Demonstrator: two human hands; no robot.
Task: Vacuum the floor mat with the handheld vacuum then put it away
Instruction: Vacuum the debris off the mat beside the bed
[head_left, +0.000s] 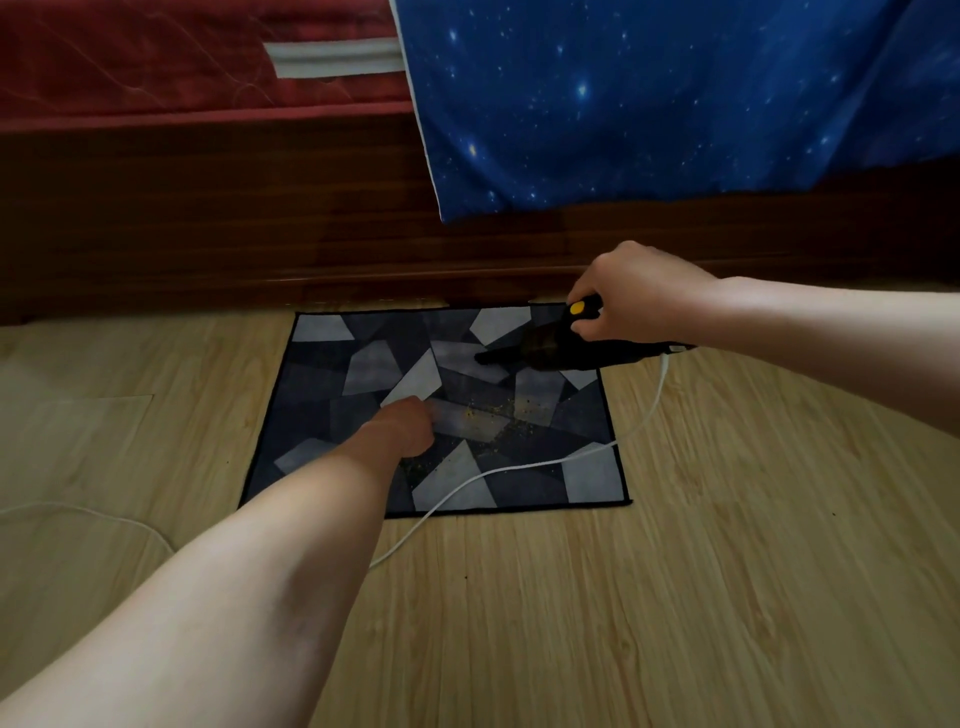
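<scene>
A floor mat (322, 395) with a grey and dark blue geometric pattern lies on the wooden floor by the bed. Yellowish crumbs (498, 421) are scattered over its middle. My right hand (639, 293) grips the handle of a black handheld vacuum (545, 348) with a yellow button, its nozzle pointing left and down onto the mat's far right part. A white cord (519, 467) runs from the vacuum's rear across the mat and onto the floor. My left hand (405, 426) rests on the mat's middle with its fingers curled under; nothing shows in it.
A dark wooden bed frame (234, 218) stands just behind the mat, with a red mattress (156, 62) on top and a blue starry blanket (649, 104) hanging over its side. Light wooden floor (675, 597) surrounds the mat. More white cord (78, 512) curves at left.
</scene>
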